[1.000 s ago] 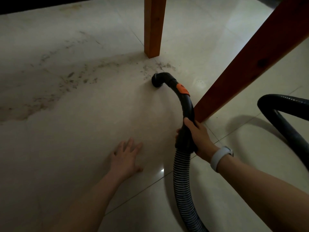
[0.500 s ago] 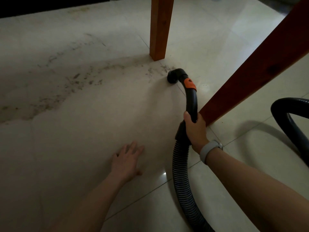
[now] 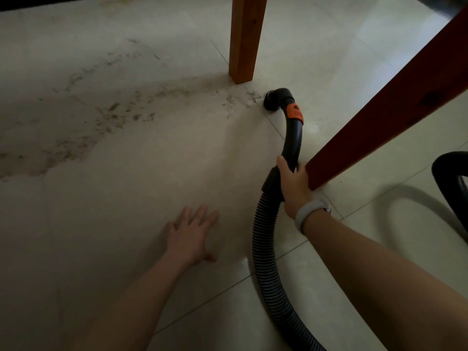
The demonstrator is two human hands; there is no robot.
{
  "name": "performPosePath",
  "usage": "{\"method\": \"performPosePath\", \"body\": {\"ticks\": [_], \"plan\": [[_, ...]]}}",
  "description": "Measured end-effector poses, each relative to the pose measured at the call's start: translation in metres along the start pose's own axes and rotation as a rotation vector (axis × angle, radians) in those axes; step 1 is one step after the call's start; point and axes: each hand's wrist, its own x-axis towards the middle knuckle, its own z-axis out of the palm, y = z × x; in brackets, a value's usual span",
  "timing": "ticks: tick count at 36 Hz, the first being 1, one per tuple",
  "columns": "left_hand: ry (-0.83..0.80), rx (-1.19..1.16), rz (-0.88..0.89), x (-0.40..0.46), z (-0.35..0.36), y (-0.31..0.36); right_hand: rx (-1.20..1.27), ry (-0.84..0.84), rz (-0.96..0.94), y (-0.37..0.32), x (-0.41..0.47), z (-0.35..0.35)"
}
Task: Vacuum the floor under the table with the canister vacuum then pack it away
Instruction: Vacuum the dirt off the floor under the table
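From here I see my right hand (image 3: 295, 184) at about four o'clock of centre, its fingers wrapped around the black handle (image 3: 293, 140) of the vacuum hose, a pale band (image 3: 310, 215) on the wrist. The handle curves up toward one o'clock, past an orange collar (image 3: 295, 114), and ends in a black nozzle (image 3: 272, 100) set on the tiled floor (image 3: 126, 224), just beside the foot of the far desk leg (image 3: 247, 39) at twelve o'clock. A trail of dirt (image 3: 121, 115) spreads from the nozzle out toward nine o'clock. The ribbed hose (image 3: 264, 252) drops from my grip toward five o'clock. The near desk leg (image 3: 395, 102) slants in from two o'clock, its foot touching my right hand's fingers. My left hand (image 3: 191, 236) lies flat on the floor at six o'clock, fingers spread apart, holding nothing. A dark loop of hose (image 3: 447, 173) sits at the three o'clock edge.
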Motion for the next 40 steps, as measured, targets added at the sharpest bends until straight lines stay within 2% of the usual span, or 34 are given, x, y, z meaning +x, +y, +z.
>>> {"method": "performPosePath", "body": {"ticks": [5, 8, 11, 15, 23, 34, 40], "plan": [[0.002, 0.002, 0.007, 0.001, 0.000, -0.001, -0.120, -0.049, -0.123, 0.029, -0.023, -0.003], [0.004, 0.010, 0.006, 0.001, 0.001, -0.001, -0.181, -0.021, -0.157, 0.030, -0.023, -0.003], [0.007, 0.013, 0.004, 0.001, 0.002, -0.001, -0.174, 0.046, -0.153, 0.020, -0.017, 0.000], [0.012, 0.010, 0.009, 0.001, 0.002, -0.002, -0.119, 0.043, -0.113, 0.000, -0.004, 0.004], [0.011, -0.013, 0.012, 0.002, 0.002, -0.002, -0.118, -0.075, -0.076, -0.015, 0.011, 0.014], [0.003, 0.010, 0.011, 0.000, 0.000, -0.001, -0.240, -0.118, -0.159, 0.002, -0.007, -0.010], [0.012, 0.021, 0.008, -0.001, -0.001, 0.000, -0.244, -0.147, -0.130, 0.020, -0.024, -0.024]]}}
